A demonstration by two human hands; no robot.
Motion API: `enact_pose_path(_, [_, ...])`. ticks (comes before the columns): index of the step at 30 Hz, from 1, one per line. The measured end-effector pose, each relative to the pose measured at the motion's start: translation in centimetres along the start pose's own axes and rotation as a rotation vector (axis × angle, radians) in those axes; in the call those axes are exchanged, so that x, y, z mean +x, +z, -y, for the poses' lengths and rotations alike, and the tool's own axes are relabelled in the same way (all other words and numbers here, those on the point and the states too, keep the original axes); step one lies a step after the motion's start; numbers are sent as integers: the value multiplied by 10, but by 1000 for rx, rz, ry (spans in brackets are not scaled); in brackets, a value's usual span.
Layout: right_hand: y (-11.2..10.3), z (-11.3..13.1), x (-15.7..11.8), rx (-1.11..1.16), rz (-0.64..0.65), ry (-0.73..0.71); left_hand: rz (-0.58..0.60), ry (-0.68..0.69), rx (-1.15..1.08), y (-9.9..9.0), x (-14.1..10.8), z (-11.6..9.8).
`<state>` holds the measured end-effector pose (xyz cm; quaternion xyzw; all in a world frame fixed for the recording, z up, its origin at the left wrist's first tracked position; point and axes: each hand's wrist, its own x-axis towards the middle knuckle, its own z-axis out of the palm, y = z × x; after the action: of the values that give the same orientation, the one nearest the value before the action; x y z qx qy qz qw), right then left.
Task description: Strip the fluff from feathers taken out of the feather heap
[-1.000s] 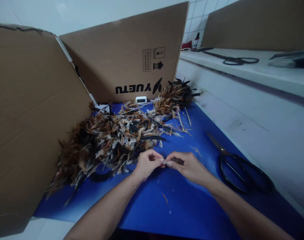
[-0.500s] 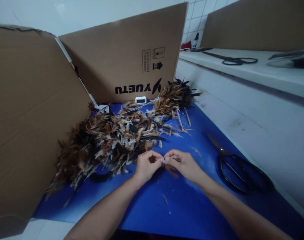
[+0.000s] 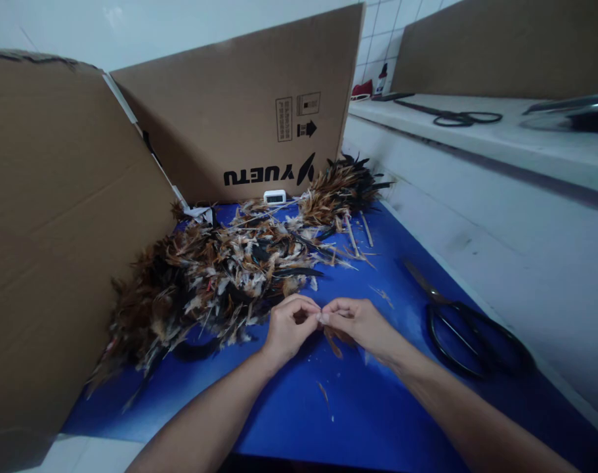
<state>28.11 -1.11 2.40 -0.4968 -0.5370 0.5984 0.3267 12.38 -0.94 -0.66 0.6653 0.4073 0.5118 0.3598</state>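
Note:
My left hand [image 3: 289, 330] and my right hand [image 3: 362, 323] meet fingertip to fingertip above the blue tabletop. Both are closed in a pinch. Brown feathers [image 3: 334, 343] hang below the fingers of my right hand, their upper ends hidden in its grip. What lies between my left thumb and forefinger is too small to make out. Just beyond my hands spreads a large loose pile of feathers [image 3: 239, 263] in brown, black and white.
Large black-handled scissors [image 3: 439, 299] lie on the right. A brown-black feather bundle [image 3: 335, 190] and thin sticks [image 3: 367, 230] lie at the back, near a small white digital display [image 3: 274, 197]. Cardboard panels [image 3: 200, 125] stand left and behind. More scissors [image 3: 459, 118] rest on a ledge.
The brown feathers under my right hand have swung a little and hang more steeply. Both hands stay pinched together in nearly the same place. The view has shifted slightly.

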Motion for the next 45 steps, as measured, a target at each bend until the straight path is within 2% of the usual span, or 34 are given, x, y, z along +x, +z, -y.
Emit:
enact_pose_path(16, [2, -5, 1, -35, 92, -85, 7, -101, -80, 2, -2, 3])
enact_pose_path(32, [1, -9, 0, -208, 49, -146, 1, -128, -77, 4, -3, 3])
enact_pose_path(45, [0, -7, -1, -137, 42, -106, 3, -124, -121, 4, -3, 0])
